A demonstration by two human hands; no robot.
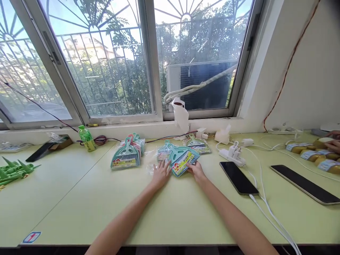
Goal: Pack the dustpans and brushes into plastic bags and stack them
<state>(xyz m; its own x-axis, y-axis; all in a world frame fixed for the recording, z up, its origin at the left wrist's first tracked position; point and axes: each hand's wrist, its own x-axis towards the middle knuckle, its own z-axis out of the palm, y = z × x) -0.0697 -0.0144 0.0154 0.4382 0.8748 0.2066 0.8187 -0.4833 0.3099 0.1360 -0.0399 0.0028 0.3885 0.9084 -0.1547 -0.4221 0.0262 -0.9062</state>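
My right hand (197, 170) grips the lower right corner of a teal dustpan-and-brush set (182, 160) with a yellow label, held tilted over the table. Beside its left edge, my left hand (160, 173) has its fingers spread, by a clear plastic wrapper (151, 157). Behind the held set lies another teal set (163, 149), partly hidden. A green-rimmed set (198, 144) in clear wrap is at the back right. To the left, several wrapped sets are stacked, a teal one (126, 156) in front and red behind.
On the pale green table (87, 205) stand a green bottle (87, 139) and green plastic parts (16, 171) at left. A phone (238, 177), power strip (232, 156), white cables and a dark tablet (305, 184) are at right. Another person's hand (333, 143) is near yellow packages (313, 154).
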